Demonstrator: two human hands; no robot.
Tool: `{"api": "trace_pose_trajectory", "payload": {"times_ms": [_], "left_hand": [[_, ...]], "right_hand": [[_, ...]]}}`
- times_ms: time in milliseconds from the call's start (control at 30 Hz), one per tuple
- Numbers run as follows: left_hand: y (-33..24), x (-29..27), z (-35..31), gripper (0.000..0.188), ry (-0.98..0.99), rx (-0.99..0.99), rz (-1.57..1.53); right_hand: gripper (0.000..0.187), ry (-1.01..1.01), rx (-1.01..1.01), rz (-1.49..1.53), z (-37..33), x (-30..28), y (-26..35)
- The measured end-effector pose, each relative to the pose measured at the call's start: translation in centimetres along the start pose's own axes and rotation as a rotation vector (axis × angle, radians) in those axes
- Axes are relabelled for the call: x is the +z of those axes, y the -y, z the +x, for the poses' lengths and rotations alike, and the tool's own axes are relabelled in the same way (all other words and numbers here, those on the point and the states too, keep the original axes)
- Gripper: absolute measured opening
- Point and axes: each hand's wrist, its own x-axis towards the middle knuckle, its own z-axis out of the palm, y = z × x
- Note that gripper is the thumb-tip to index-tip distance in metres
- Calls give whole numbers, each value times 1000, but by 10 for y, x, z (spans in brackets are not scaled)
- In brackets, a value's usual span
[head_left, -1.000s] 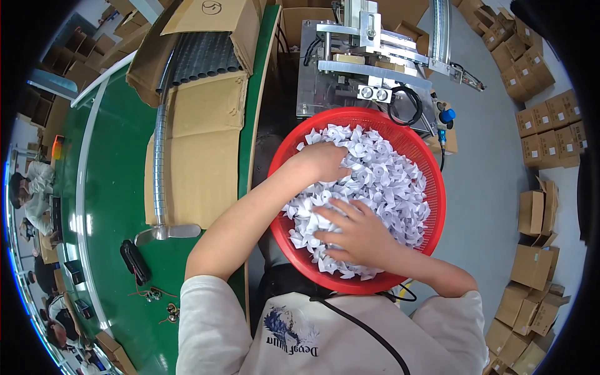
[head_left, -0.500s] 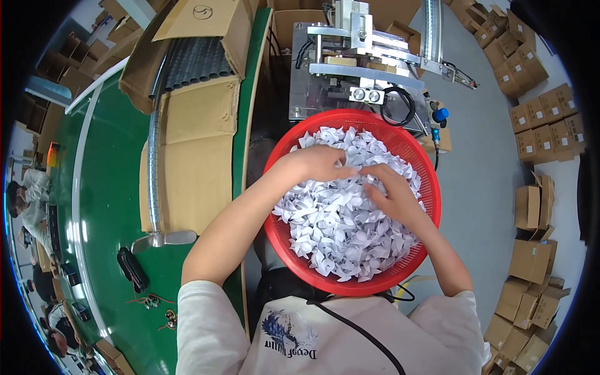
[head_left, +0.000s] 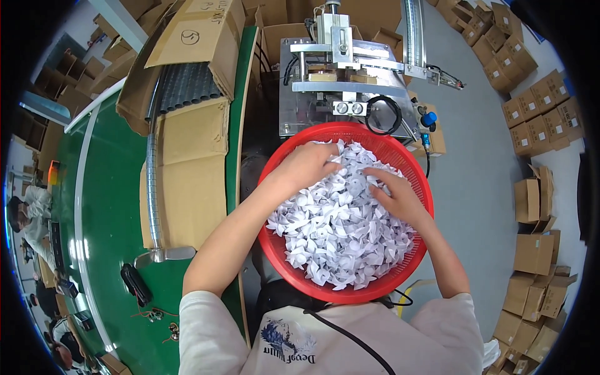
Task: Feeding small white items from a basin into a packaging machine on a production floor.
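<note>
Both hands, left hand (head_left: 306, 167) and right hand (head_left: 394, 194), lie apart and spread on the white paper pieces (head_left: 344, 231) heaped in the red basket (head_left: 278, 250) at 6 o'clock from the metal machine (head_left: 340, 81), and a careless sweep could, I think, push pieces over the rim.

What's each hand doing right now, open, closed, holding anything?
Left hand: curled down into the white folded paper pieces at the far side of the red basket; grip cannot be told.
Right hand: open, resting flat on the pieces.
</note>
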Motion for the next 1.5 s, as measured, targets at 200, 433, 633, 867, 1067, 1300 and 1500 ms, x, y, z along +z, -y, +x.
{"api": "trace_pose_trajectory", "payload": {"times_ms": [200, 433, 633, 867, 1067, 1300, 1500], "left_hand": [[-40, -48, 3, 21, -343, 71, -2], [-42, -73, 58, 24, -726, 295, 328], [-24, -82, 76, 31, -713, 335, 429], [-53, -70, 39, 34, -556, 499, 139], [-53, -48, 33, 29, -481, 497, 232], [-42, -58, 47, 25, -513, 395, 246], [-38, -74, 69, 28, -685, 342, 458]], "right_hand": [[28, 165, -36, -76, 6, -6, -1], [30, 83, 125, 99, 10, -27, 21], [31, -56, 279, 635, 24, -36, 36], [31, -203, 240, 1194, 51, -42, 61], [32, -172, 139, 1046, 69, -27, 77], [33, -31, 308, 1079, 54, -37, 58], [34, 34, 327, 1185, 42, -47, 26]]}}
